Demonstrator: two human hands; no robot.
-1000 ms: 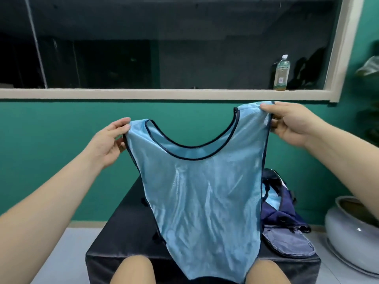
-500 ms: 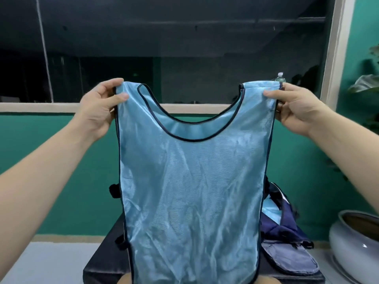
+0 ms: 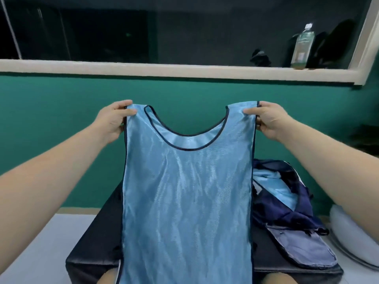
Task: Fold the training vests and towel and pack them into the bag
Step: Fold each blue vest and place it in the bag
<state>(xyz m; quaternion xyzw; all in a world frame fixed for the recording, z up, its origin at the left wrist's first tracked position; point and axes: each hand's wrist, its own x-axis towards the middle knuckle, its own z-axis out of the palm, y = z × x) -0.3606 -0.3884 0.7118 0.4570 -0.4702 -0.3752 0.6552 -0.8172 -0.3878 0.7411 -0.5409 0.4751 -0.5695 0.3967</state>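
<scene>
Vest point(image 3: 186, 191), light blue mesh with dark piping, one piece. It hangs free in the air between the two hands and drops below them, with its lower end out of frame.

Grip: the left hand point(image 3: 113, 119) pinches the top of one shoulder strap, thumb on the near face. The right hand point(image 3: 268, 119) pinches the other strap the same way. The hands are level and apart, so the cloth hangs spread and flat.

Orientation: long axis vertical, neck opening up, hem down, broad face toward the person.

Step, as judged: the vest is being shaken out and squared for folding, and no fold is made yet. The next move calls either for bringing the two hands together to halve the vest along its length, or for lowering it flat onto the surface point(image 3: 98, 249) beneath the hands. Both pinches should be kept so the slick mesh does not slip askew.

Bag point(image 3: 287, 212), dark blue, stands on the surface below the right hand and just beside the vest's edge. Its mouth is open and its flap lies toward the person. Light blue cloth point(image 3: 272, 187) shows inside, possibly a vest already packed, though that cannot be told for certain. No towel can be made out.

Beyond the hands: a green wall and a window ledge point(image 3: 164, 68). A bottle point(image 3: 302, 50) stands on the ledge, above and beyond the right hand. A white pot point(image 3: 348, 232) sits on the floor under the right forearm.
</scene>
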